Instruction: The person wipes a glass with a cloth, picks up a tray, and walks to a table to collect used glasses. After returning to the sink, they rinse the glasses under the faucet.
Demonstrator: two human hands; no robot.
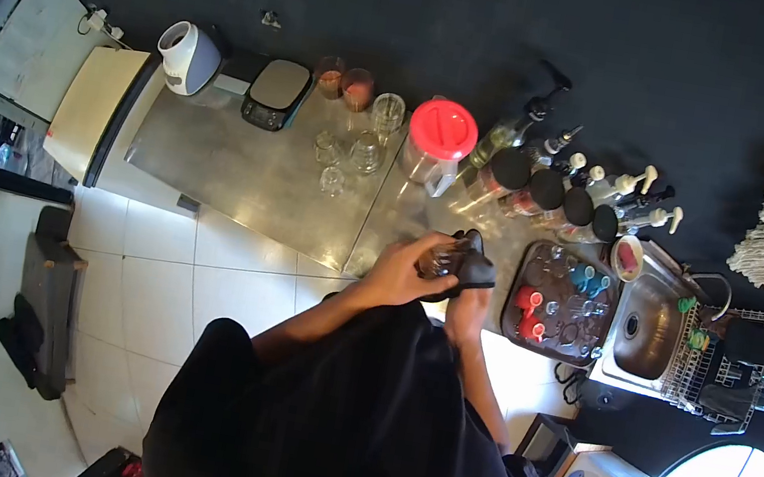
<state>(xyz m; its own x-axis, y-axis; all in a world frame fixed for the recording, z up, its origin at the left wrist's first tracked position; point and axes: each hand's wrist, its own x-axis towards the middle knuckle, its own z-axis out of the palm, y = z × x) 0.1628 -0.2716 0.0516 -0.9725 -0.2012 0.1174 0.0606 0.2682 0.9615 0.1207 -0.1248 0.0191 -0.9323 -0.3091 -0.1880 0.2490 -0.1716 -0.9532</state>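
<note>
In the head view, the left hand [402, 270] is curled around a clear glass [440, 257], held just above the counter edge [308, 196]. The right hand [466, 305] sits just beside and below it, pressing a dark cloth [479, 269] against the glass's far side; how far its fingers are closed cannot be told.

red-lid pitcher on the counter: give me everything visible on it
The pitcher is a clear, plastic-looking jug with a round red lid and a handle on the near side. It stands upright on the steel counter, right of a cluster of empty glasses and left of the dark-capped bottles. Contents cannot be told. Neither hand touches it; both are nearer the camera, at a glass.
</note>
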